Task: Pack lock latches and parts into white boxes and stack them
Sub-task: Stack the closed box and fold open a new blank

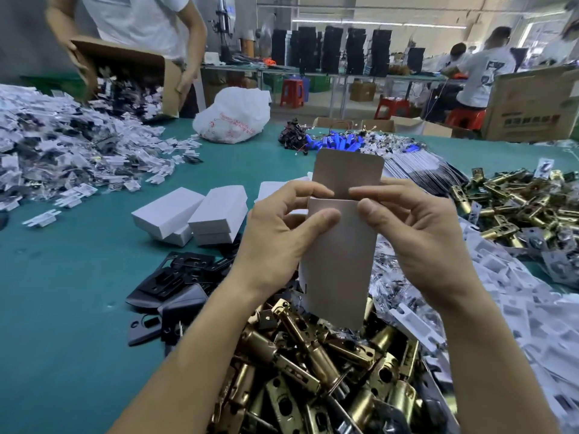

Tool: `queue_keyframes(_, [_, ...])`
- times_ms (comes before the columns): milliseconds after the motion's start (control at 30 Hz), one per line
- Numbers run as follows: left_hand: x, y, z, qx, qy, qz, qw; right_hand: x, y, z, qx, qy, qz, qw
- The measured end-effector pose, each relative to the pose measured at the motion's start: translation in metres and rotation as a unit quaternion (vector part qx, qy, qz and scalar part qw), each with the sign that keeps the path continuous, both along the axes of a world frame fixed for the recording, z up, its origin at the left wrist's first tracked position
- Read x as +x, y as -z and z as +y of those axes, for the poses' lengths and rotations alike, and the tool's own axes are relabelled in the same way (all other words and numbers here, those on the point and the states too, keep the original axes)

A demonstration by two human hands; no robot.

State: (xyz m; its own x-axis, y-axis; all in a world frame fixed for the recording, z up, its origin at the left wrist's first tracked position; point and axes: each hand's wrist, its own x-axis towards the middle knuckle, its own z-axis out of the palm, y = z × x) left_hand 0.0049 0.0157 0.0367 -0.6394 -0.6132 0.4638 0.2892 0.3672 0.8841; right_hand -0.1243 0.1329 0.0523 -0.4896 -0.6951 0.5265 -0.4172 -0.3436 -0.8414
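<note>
I hold a white box [340, 261] upright above the table, its top flap [349, 172] standing open. My left hand [282, 233] grips its left side with thumb on the front, and my right hand [416, 236] grips the right side; both index fingers touch the flap's base. A heap of brass lock latches [313, 364] lies right under the box. Closed white boxes [194, 214] are stacked in a small group on the green table [62, 308] to the left. Black strike plates [175, 286] lie in front of them.
More brass latches [517, 198] and white bagged parts [501, 292] pile up on the right. A large heap of bagged parts [62, 145] covers the far left, where a person tips a cardboard carton [125, 76]. A white plastic bag [233, 115] and blue wired parts [338, 140] lie beyond.
</note>
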Motion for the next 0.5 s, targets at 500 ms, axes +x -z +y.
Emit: queue_keyframes(500, [-0.0027, 0.0034, 0.0026, 0.025, 0.045, 0.046, 0.998, -0.0032, -0.0069, 0.0086, -0.016, -0.066, -0.015, 0.998])
